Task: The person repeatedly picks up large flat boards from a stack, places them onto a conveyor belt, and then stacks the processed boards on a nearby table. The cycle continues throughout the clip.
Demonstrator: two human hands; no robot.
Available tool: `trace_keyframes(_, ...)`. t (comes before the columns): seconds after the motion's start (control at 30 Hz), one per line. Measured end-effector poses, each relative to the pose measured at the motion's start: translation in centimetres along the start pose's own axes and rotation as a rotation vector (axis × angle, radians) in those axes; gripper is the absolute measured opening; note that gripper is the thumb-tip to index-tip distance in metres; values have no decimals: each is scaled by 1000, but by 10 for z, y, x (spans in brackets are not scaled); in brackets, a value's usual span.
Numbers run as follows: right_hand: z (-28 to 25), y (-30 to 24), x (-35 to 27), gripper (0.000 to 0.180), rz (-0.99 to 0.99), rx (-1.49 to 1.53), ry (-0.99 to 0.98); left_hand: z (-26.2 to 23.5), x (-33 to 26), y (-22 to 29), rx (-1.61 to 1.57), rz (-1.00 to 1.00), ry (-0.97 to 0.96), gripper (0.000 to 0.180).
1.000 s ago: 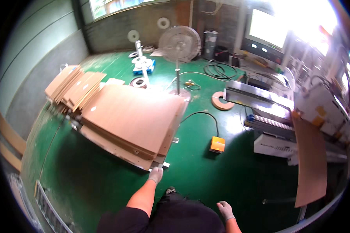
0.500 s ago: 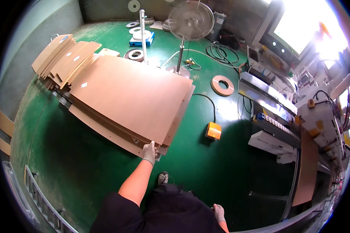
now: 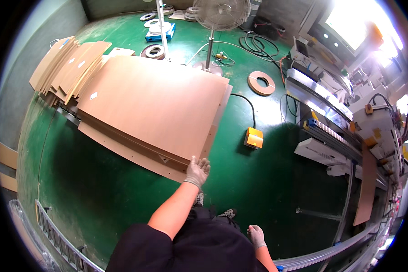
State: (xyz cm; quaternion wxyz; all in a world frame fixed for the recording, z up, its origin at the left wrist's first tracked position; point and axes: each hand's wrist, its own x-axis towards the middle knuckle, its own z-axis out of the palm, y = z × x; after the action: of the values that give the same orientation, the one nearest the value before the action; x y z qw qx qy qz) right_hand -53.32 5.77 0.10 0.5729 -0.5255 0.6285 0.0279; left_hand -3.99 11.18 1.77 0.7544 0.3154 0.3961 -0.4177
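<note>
My left hand (image 3: 197, 171), in a pale glove, reaches to the near corner of the large brown top panel (image 3: 154, 104). Its fingers are spread, with the thumb at the panel's edge; it does not grip the panel. That panel lies flat on a stack, and a wider lower panel (image 3: 122, 147) juts out beneath it along the near side. A small white label (image 3: 94, 95) sticks to its left part. My right hand (image 3: 256, 235), gloved too, hangs low beside my body with fingers curled and nothing visible in them.
Smaller brown panels (image 3: 79, 68) are stacked at the left. An orange foot pedal (image 3: 254, 138) and a roll of brown edging tape (image 3: 261, 83) lie on the green floor. A pedestal fan (image 3: 222, 13) stands behind; a long machine (image 3: 322, 97) lines the right side.
My left hand has loosened from the panel corner and spread its fingers, shifting slightly right. The view has moved a little, and a second shoe shows. My right hand stays low.
</note>
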Motion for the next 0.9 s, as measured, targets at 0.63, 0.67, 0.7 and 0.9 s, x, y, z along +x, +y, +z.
trace_keyframes(0.63,-28,-14,12,32,-76,-496,-96,-115,-72,-18,434,281,93,28)
trace_keyframes(0.67,-26,-14,20,28,-141,-543,-39,-140,-87,-12,498,249,69,30)
trace_keyframes(0.7,-25,-18,33,32,-126,-450,-58,-167,-103,-3,554,197,6,31)
trace_keyframes(0.9,7,-100,78,41,-138,-620,-115,-263,-149,79,763,54,22,51)
